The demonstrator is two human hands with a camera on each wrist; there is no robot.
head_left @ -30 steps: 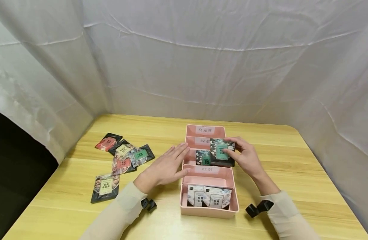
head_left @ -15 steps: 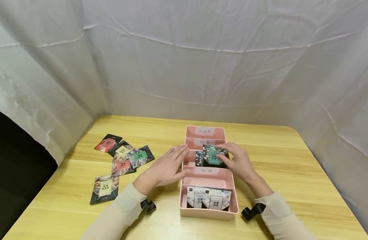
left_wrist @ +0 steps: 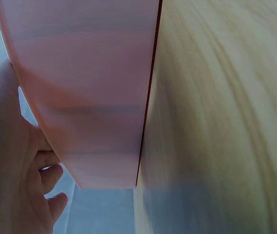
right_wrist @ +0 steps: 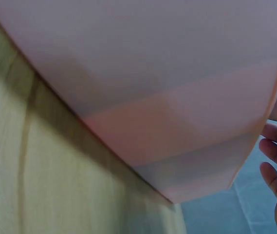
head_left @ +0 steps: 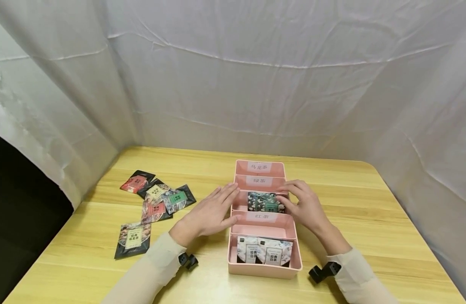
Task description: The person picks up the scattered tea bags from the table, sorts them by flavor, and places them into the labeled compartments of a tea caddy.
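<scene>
A long pink divided box (head_left: 265, 270) with paper labels stands on the table. My left hand (head_left: 210, 211) rests its nearly straight fingers on the box's left rim; the left wrist view shows the pink wall (left_wrist: 94, 83) beside that hand. Over the right rim, my right hand (head_left: 307, 207) has its thumb and fingers apart, at the right end of dark green-labelled tea sachets (head_left: 265, 202) lying overlapped in the middle compartment. The right wrist view shows loosely bent fingers (right_wrist: 274, 153) by the rim. White-and-black tea sachets (head_left: 265, 251) sit in the nearest compartment.
Left of the box, several loose tea sachets (head_left: 155, 196) overlap on the wooden table (head_left: 354, 190). A yellow-labelled sachet (head_left: 133, 240) lies apart, nearer the front. Pale curtains (head_left: 248, 97) hang behind the table and at its sides.
The right hand has moved the green-labelled sachet left and down into the middle compartment, where it lies over the other one; the fingers have spread off it. The left hand stays put.
</scene>
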